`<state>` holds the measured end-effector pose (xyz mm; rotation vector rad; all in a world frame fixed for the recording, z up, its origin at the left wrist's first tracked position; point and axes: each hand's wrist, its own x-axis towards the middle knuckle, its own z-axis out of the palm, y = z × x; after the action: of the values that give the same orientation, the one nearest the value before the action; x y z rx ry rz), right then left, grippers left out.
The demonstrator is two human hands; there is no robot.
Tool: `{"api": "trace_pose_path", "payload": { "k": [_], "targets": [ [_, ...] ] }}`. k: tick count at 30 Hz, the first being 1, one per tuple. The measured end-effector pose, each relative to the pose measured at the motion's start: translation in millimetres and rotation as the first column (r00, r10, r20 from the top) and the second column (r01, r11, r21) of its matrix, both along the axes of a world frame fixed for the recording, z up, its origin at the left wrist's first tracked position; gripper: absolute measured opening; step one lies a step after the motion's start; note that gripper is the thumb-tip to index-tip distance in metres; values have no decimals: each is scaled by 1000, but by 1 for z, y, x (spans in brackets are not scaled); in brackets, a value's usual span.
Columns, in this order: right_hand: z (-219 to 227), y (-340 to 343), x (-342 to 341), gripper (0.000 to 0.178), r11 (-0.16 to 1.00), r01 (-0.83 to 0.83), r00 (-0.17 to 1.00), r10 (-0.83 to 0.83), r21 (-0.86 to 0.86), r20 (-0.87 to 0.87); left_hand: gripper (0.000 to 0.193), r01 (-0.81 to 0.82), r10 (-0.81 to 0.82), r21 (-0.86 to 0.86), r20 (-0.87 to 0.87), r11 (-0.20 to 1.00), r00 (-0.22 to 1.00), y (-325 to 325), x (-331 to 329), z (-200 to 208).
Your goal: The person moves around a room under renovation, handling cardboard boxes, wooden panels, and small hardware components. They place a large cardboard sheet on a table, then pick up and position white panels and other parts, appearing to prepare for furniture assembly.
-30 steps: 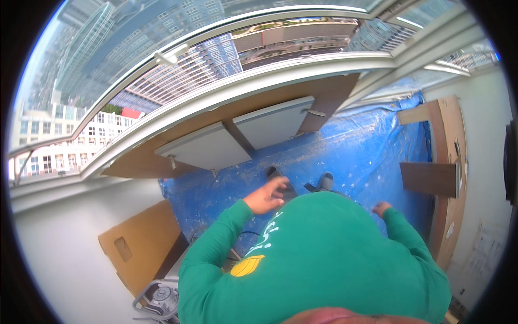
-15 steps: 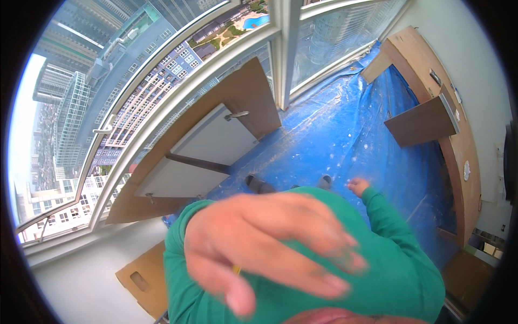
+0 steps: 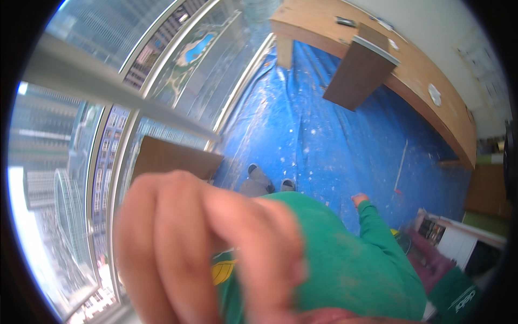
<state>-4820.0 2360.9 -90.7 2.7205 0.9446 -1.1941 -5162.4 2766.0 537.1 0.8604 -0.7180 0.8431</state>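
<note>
A blue sheet (image 3: pixel 302 146) lay spread out beneath a wooden counter (image 3: pixel 413 75).
Above the sheet, the green shirt (image 3: pixel 334 254) showed behind the blurred left hand (image 3: pixel 183 227), its fingers bent; the smaller-looking right hand (image 3: pixel 360 200) hung over the sheet. I could not tell whether either grip was together or apart.

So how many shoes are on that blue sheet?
2: the left shoe, just right of the brown panel, and the right shoe beside it. Your left hand may hide others.
</note>
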Motion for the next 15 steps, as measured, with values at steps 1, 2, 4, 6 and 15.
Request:
{"api": "trace_pose_path", "payload": {
  "k": [1,2,4,6,15],
  "targets": [
    [13,24,-11,29,951,308,938,-308,-23,-158,38,32,-32,21,-22,999,999,-3,23,1],
    [41,50,-28,29,819,568,789,-570,-82,-230,37,59,-58,34,-41,998,997,-2,45,1],
    [32,33,-34,29,925,370,905,-338,85,-259,35,182,-182,18,-12,983,983,21,78,-4],
    [76,78,-43,25,884,468,844,-449,-6,-292,32,213,-213,4,7,977,977,44,104,-12],
    [89,84,41,23,778,628,753,-598,30,-274,22,439,-439,27,93,898,894,157,246,0]
  ]
}}
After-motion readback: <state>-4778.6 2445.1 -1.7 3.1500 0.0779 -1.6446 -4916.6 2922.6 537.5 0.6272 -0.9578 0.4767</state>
